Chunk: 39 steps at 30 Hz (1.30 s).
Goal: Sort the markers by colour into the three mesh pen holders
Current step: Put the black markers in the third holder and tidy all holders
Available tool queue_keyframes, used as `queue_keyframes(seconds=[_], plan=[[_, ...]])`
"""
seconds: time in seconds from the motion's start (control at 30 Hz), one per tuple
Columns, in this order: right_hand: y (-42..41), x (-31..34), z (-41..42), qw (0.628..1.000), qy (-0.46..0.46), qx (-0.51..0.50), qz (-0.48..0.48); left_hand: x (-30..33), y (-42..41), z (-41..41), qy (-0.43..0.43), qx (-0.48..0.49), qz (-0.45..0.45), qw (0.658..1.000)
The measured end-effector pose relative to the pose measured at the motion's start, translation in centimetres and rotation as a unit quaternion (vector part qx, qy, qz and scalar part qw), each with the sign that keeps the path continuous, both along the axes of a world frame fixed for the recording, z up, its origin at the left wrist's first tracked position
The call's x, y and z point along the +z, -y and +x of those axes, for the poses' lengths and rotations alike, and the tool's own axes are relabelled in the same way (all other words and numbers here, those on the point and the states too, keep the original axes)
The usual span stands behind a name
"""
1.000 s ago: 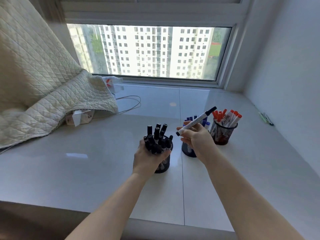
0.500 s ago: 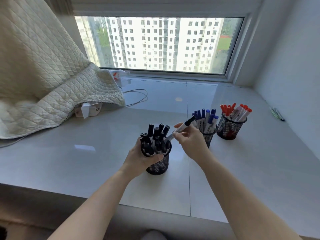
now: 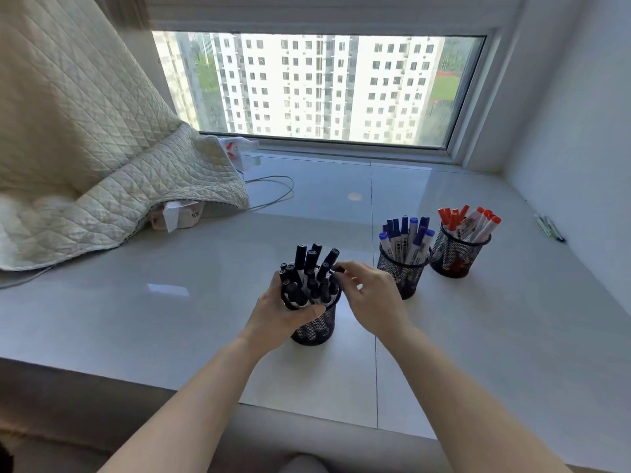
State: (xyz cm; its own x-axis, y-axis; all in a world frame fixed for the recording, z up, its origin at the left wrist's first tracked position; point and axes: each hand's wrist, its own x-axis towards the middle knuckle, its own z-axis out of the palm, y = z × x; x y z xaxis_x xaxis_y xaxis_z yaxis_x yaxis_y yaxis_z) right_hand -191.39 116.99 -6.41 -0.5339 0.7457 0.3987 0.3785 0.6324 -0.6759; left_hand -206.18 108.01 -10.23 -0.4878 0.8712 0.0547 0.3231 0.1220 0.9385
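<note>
Two bare forearms reach forward over the near edge of the pale glossy counter (image 3: 170,308). The left hand (image 3: 278,314) wraps around the near side of a black mesh pen holder (image 3: 316,327), fingers curled on its wall and rim. That holder is packed with black-capped markers (image 3: 309,268), some standing taller than the rest. The right hand (image 3: 370,300) hangs just beside the holder's right rim, wrist raised and fingers bent downward, its fingertips (image 3: 338,269) pinching the black cap of a marker at the edge of the bunch. The two hands are close together, on either side of the same holder. Farther back and to the right stands a second mesh holder (image 3: 404,278) of blue-capped markers (image 3: 406,235), and just beside it, nearly touching, a third holder (image 3: 457,256) with red-capped markers (image 3: 469,221). Well to the left, a quilted cream blanket (image 3: 85,158) spills onto the counter, partly covering a small white box (image 3: 182,215); a thin cable (image 3: 276,191) loops out behind it. A few pens (image 3: 549,227) lie by the right wall, and a wide window (image 3: 317,87) spans the back.
</note>
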Motion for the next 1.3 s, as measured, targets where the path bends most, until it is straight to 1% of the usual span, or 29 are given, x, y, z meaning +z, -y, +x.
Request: queue_keyframes(seconds=[0.13, 0.2, 0.27, 0.33, 0.43, 0.5, 0.6, 0.73, 0.9, 1.13, 1.3], plan=[[-0.6, 0.2, -0.1, 0.999, 0.008, -0.001, -0.035, -0.2, -0.2, -0.2, 0.003, 0.001, 0.002, 1.0], [-0.8, 0.0, 0.2, 0.999, -0.004, -0.022, -0.043, -0.2, -0.3, -0.3, 0.002, 0.003, -0.001, 1.0], [-1.3, -0.4, 0.8, 0.997, -0.028, -0.068, -0.029, -0.2, -0.5, -0.4, 0.003, 0.01, -0.008, 1.0], [-1.9, -0.9, 1.5, 0.99, -0.053, -0.133, -0.001, -0.1, -0.8, -0.4, 0.01, 0.02, -0.012, 1.0], [-2.9, -1.7, 2.3, 0.96, -0.105, -0.257, 0.019, 0.0, -1.4, -0.6, 0.013, 0.035, -0.015, 0.999], [-3.6, -2.1, 2.7, 0.949, -0.104, -0.297, 0.02, 0.1, -1.9, -0.8, 0.012, 0.048, -0.015, 0.999], [-4.7, -2.7, 3.0, 0.952, -0.075, -0.297, -0.012, 0.1, -2.6, -0.9, 0.013, 0.067, -0.009, 0.998], [-6.4, -3.1, 2.4, 0.957, -0.069, -0.275, -0.056, -0.1, -4.0, -1.3, 0.014, 0.09, 0.001, 0.996], [-8.2, -3.1, 1.8, 0.95, -0.065, -0.291, -0.097, 0.2, -5.5, -1.8, 0.011, 0.108, -0.007, 0.994], [-9.1, -3.4, 1.8, 0.949, -0.07, -0.294, -0.092, 0.0, -6.7, -2.7, 0.009, 0.116, -0.012, 0.993], [-8.3, -3.3, 2.2, 0.955, -0.052, -0.277, -0.088, 0.2, -7.2, -3.2, 0.014, 0.121, -0.013, 0.992]])
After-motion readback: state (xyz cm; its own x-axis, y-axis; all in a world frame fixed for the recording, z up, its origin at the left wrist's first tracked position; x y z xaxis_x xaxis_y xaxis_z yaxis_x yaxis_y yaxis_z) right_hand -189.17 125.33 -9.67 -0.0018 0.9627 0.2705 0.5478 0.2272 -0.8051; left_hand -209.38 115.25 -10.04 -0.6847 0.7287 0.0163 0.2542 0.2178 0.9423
